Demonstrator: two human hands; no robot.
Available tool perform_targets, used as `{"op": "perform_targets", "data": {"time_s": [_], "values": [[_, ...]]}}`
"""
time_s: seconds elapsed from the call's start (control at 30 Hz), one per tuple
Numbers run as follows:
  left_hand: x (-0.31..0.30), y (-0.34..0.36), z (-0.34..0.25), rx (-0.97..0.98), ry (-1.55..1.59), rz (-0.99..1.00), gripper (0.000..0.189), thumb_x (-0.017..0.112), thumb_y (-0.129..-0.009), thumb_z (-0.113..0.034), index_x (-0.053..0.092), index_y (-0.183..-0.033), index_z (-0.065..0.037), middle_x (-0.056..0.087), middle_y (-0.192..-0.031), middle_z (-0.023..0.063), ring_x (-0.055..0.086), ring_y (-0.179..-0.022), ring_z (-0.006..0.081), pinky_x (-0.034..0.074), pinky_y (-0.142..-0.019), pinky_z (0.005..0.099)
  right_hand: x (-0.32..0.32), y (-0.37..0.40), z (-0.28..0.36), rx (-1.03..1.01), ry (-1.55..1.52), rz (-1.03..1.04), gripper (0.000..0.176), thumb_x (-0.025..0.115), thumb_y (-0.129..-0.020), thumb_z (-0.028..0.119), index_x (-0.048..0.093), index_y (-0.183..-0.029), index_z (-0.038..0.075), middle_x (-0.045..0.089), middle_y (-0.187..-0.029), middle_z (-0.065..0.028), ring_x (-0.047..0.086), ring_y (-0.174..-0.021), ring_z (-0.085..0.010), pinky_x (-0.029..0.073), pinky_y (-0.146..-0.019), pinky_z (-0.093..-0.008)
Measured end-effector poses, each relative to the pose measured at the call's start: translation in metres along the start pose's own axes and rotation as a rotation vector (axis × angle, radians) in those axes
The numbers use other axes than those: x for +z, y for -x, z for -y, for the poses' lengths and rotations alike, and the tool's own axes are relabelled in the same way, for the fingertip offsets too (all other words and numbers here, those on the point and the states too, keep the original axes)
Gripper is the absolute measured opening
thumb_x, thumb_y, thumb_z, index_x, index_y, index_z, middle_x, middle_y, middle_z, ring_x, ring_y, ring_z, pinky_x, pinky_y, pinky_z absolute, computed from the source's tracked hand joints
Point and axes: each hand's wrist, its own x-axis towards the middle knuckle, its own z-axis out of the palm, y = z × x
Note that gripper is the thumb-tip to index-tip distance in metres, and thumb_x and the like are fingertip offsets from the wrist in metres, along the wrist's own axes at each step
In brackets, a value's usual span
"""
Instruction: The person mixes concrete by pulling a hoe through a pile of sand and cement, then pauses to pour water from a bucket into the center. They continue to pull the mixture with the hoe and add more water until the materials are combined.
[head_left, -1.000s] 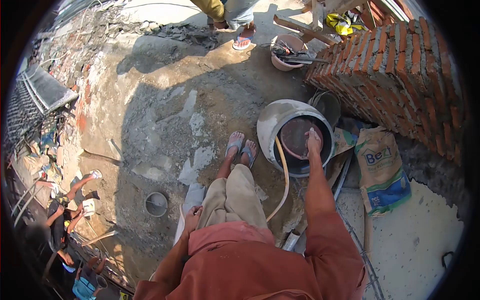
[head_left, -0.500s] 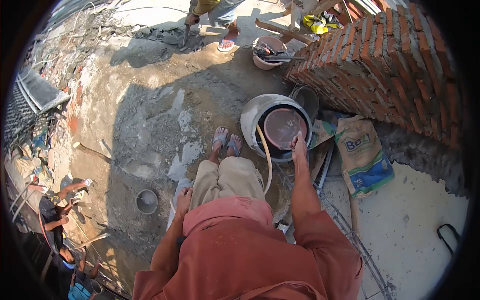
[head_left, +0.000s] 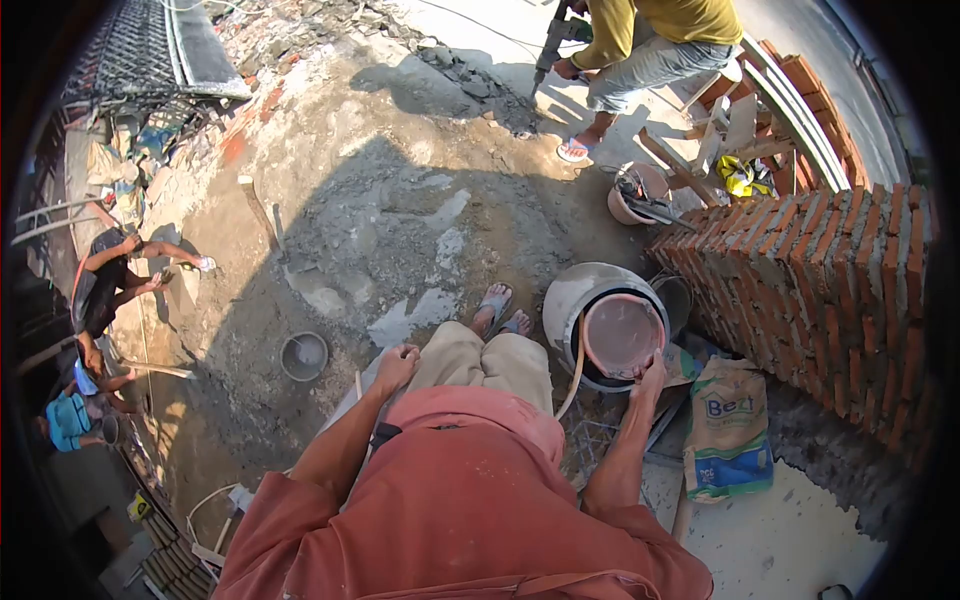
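Note:
My right hand (head_left: 650, 376) is closed at the near rim of a pinkish bucket (head_left: 622, 338). Greyish-brown liquid or a wet film shows inside the bucket, which sits within the mouth of a large grey drum (head_left: 572, 297). A pale hose (head_left: 577, 372) hangs over the drum's left edge. My left hand (head_left: 398, 368) hovers by my left thigh with curled fingers and nothing visible in it. A small round pail (head_left: 303, 356) with grey contents stands on the ground to its left.
A brick wall (head_left: 800, 290) runs along the right, with a "Bezt" sack (head_left: 728, 430) below it. Ahead, a person in a yellow top (head_left: 650, 40) works a power breaker (head_left: 550, 45) into rubble, near another bucket (head_left: 640, 190). People crouch at left near a wooden handle (head_left: 258, 208).
My view has swung, so the scene sits lower and further right. The pink bucket appears higher against the drum's rim. My left hand has come up and away from my thigh.

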Motion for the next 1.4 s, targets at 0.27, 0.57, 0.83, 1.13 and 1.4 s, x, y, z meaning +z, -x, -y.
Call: {"op": "perform_targets", "data": {"time_s": [0.27,0.57,0.83,1.13,1.4], "values": [[0.005,-0.020,0.004,-0.009,0.299,-0.043,0.031,0.053,-0.090,-0.024,0.062,-0.101,0.003,0.067,-0.087,0.0106,0.064,-0.073,0.0159,0.050,-0.067,0.0296,0.031,0.060,0.073,-0.062,0.164,0.064,0.032,0.050,-0.094,0.030,0.042,-0.064,0.018,0.034,-0.058,0.0072,0.034,-0.048,-0.0060,0.029,-0.045,-0.0234],[0.003,-0.022,0.041,-0.164,0.549,-0.147,0.021,0.053,-0.090,-0.017,0.062,-0.096,0.001,0.065,-0.083,0.0076,0.063,-0.071,0.0137,0.051,-0.063,0.0270,0.126,0.118,0.156,-0.154,0.452,0.239,0.034,0.050,-0.094,0.026,0.042,-0.062,0.018,0.033,-0.055,0.0081,0.031,-0.046,-0.0045,0.027,-0.044,-0.0233],[-0.016,-0.021,0.083,-0.435,0.836,-0.294,0.021,0.052,-0.091,-0.018,0.059,-0.103,-0.002,0.066,-0.085,0.0074,0.064,-0.069,0.0160,0.051,-0.057,0.0296,0.276,0.140,0.180,-0.229,0.638,0.588,0.036,0.051,-0.094,0.022,0.045,-0.059,0.015,0.037,-0.055,0.0065,0.033,-0.047,-0.0051,0.027,-0.044,-0.0234],[-0.038,-0.041,0.094,-0.455,1.051,-0.536,0.023,0.050,-0.093,-0.022,0.057,-0.105,-0.004,0.067,-0.091,0.0090,0.065,-0.070,0.0171,0.050,-0.055,0.0311,0.494,0.146,0.183,-0.353,0.693,0.989,0.037,0.049,-0.095,0.026,0.047,-0.060,0.015,0.039,-0.054,0.0061,0.033,-0.047,-0.0050,0.027,-0.047,-0.0214],[-0.004,-0.095,0.071,-0.569,1.207,-0.637,0.025,0.056,-0.090,-0.026,0.058,-0.102,-0.004,0.066,-0.089,0.0096,0.063,-0.066,0.0178,0.050,-0.052,0.0342,0.690,0.169,0.183,-0.422,0.790,1.154,0.034,0.054,-0.092,0.029,0.047,-0.062,0.014,0.037,-0.057,0.0072,0.032,-0.049,-0.0057,0.028,-0.047,-0.0240]]}}
